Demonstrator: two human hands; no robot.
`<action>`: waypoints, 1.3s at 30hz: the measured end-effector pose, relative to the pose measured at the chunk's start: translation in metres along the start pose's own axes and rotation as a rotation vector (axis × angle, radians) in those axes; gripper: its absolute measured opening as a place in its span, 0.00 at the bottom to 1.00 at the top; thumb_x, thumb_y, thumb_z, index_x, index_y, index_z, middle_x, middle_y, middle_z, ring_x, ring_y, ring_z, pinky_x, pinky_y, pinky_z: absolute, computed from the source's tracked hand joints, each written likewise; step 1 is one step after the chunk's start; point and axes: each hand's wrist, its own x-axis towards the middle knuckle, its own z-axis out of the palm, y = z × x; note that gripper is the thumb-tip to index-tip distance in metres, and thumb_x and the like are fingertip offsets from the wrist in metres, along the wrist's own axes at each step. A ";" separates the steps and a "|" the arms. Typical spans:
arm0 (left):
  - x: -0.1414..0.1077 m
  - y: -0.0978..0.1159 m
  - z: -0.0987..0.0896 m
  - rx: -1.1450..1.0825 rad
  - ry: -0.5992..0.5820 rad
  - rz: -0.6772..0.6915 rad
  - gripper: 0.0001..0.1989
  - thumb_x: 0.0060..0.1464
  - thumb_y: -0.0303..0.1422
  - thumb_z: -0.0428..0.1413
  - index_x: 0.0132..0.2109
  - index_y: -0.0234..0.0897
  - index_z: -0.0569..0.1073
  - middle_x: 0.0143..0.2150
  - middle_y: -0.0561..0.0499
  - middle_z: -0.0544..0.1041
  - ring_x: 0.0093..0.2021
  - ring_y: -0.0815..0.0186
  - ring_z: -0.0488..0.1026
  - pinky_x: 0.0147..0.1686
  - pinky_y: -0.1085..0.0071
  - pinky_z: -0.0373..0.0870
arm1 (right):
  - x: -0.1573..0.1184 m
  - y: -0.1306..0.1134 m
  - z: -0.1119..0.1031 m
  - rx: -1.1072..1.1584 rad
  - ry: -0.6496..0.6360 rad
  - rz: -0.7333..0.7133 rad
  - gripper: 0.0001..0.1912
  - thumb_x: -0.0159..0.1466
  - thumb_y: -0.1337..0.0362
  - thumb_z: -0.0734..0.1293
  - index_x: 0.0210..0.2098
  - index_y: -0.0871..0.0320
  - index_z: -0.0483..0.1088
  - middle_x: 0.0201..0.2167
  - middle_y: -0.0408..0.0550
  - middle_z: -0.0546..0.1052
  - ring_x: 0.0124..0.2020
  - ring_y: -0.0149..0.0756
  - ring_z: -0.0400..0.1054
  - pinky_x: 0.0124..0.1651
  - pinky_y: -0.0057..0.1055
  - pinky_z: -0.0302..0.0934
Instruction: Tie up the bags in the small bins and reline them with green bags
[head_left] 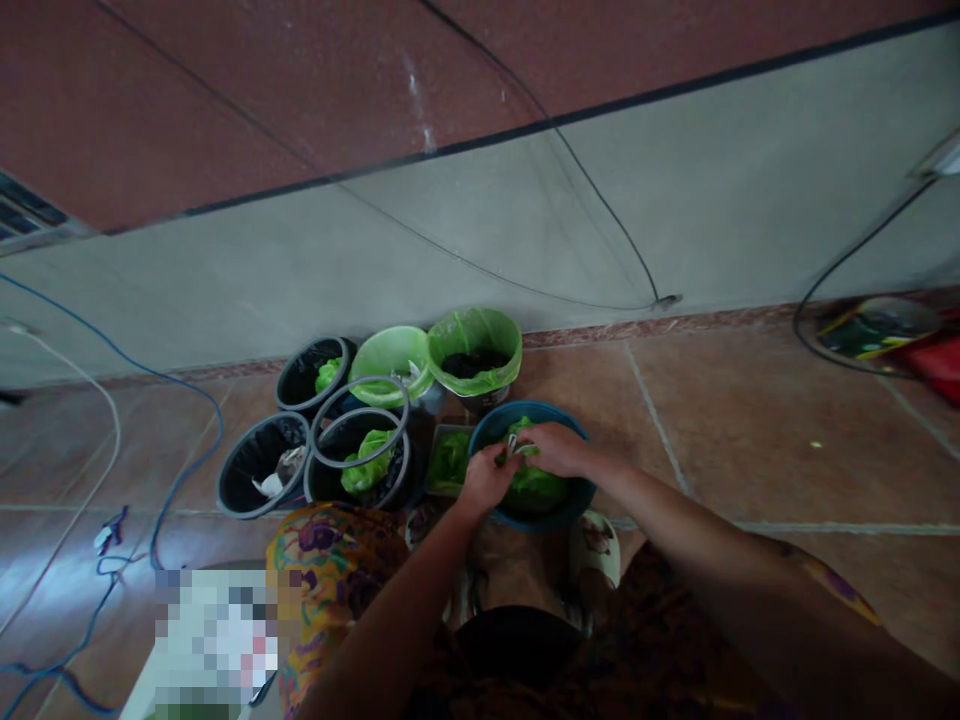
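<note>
My left hand and my right hand are close together over a blue basin on the floor between my feet. A crumpled green heap, apparently thin plastic bag, fills much of the basin under my hands. The fingers of my left hand pinch a small whitish piece, too small to name. My right hand is closed beside it, its fingers bent down towards the same piece and the green plastic. What it grips is hidden by the fingers.
Left of the basin are a tray with green material, bins lined with black bags, and bins lined with green bags. A loose grey ring lies across two bins. A blue cable runs along the left floor.
</note>
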 end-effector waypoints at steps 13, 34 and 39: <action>-0.001 -0.019 0.000 -0.141 0.065 -0.143 0.10 0.47 0.36 0.57 0.29 0.34 0.79 0.21 0.57 0.70 0.24 0.73 0.63 0.25 0.77 0.58 | -0.002 0.006 0.003 -0.153 0.073 0.014 0.15 0.63 0.67 0.59 0.36 0.55 0.78 0.36 0.51 0.80 0.41 0.40 0.73 0.39 0.29 0.59; -0.003 0.009 0.013 -0.059 0.111 -0.072 0.10 0.52 0.34 0.58 0.38 0.34 0.79 0.33 0.49 0.79 0.31 0.68 0.73 0.33 0.74 0.68 | 0.002 -0.011 -0.007 -0.035 0.102 0.033 0.16 0.64 0.64 0.57 0.35 0.55 0.78 0.37 0.49 0.80 0.42 0.39 0.71 0.43 0.30 0.56; -0.002 0.007 0.015 0.004 0.118 -0.070 0.08 0.52 0.34 0.58 0.34 0.35 0.80 0.29 0.50 0.78 0.30 0.69 0.72 0.31 0.74 0.66 | 0.002 -0.008 -0.007 -0.078 0.107 0.084 0.16 0.64 0.64 0.57 0.35 0.56 0.78 0.36 0.50 0.80 0.41 0.39 0.72 0.42 0.31 0.57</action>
